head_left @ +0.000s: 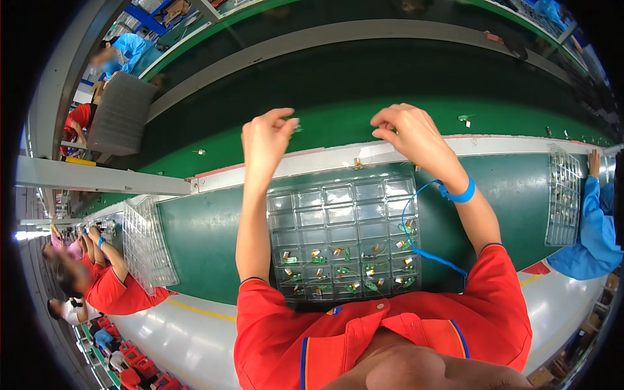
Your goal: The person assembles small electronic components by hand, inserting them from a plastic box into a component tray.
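Over the green conveyor belt (338,123), my left hand (266,138) has its forefinger and thumb apart. Right by its thumb tip is a small, blurred pale-green part (298,129); whether it touches the thumb is unclear. My right hand (409,129) hovers over the belt's near edge, fingers loosely curled, a gap between thumb and forefinger, with nothing visible in it. Between my forearms lies a clear plastic compartment tray (357,213). Its nearer rows hold several small green circuit boards (370,285) with white-and-yellow pieces and thin wires, while most farther compartments hold nothing visible.
A blue wrist strap (460,190) with a cord (435,259) crosses the tray's right edge. A pale rail (325,158) separates the belt from the green bench (201,227). Other trays stand left (148,244) and right (563,195), beside co-workers. Loose boards (465,118) lie on the belt.
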Available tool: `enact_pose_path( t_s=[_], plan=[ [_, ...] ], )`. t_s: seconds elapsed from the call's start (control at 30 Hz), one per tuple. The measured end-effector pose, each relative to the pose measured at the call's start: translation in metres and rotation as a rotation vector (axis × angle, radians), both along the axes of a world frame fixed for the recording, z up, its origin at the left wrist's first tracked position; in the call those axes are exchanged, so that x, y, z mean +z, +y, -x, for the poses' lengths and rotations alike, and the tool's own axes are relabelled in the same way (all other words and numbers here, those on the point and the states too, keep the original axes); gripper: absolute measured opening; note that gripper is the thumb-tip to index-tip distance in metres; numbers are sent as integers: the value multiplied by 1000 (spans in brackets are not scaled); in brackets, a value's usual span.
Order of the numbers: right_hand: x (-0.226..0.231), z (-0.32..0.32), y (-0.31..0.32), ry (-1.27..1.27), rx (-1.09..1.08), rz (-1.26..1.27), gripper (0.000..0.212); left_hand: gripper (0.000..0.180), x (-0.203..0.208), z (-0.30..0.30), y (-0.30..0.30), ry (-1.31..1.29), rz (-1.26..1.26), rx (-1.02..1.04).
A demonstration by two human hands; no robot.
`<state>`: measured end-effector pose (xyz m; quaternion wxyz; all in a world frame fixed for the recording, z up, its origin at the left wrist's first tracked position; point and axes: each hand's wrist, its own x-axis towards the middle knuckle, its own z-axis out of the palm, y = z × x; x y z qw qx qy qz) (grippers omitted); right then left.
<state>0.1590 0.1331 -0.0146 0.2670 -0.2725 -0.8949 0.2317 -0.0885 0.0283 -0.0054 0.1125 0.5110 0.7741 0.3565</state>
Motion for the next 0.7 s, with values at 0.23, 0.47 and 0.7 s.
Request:
enact_pose_path(
  t_s=[0.23,0.47,0.7],
  plan=[
    [-34,12,-19,-210,346,24,10,19,-1,9,-12,379,-24,83],
    [-9,21,-15,14,336,-177,16,28,-4,-16,-2,-321,257,-231],
    [0,27,-26,314,266,-388,26,29,-25,-20,1,-1311,256,-532]
  ],
)
